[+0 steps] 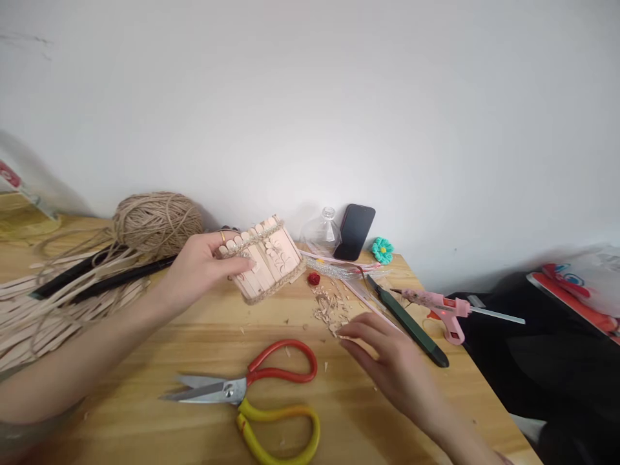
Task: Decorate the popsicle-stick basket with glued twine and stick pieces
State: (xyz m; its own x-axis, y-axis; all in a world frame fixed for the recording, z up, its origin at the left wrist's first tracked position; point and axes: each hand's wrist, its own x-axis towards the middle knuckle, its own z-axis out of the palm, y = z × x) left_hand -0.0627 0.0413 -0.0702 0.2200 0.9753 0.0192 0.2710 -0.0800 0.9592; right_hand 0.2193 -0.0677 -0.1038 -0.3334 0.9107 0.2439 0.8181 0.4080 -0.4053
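Observation:
My left hand (pixel 203 268) is closed on a craft-stick panel (pixel 266 266), holding it tilted above the table. Twine trims the panel's edges, and small petal-shaped wood pieces form flowers on its face. My right hand (pixel 392 361) hovers low at a small pile of wood chips (pixel 332 309), thumb and forefinger slightly apart, nothing visible between them. Between and below the hands lie scissors (pixel 235 391) with one red and one yellow handle, blades pointing left. A dark green craft knife (pixel 407 320) lies just beyond my right hand.
A pink glue gun (pixel 443 310) with a glue stick lies at the table's right edge. A twine ball (pixel 157 223) and wooden strips (pixel 29 323) are on the left. By the wall stand a phone (pixel 355 231), a glass bottle (pixel 322 231) and a teal flower (pixel 382 250); a red rose (pixel 314 278) lies nearer.

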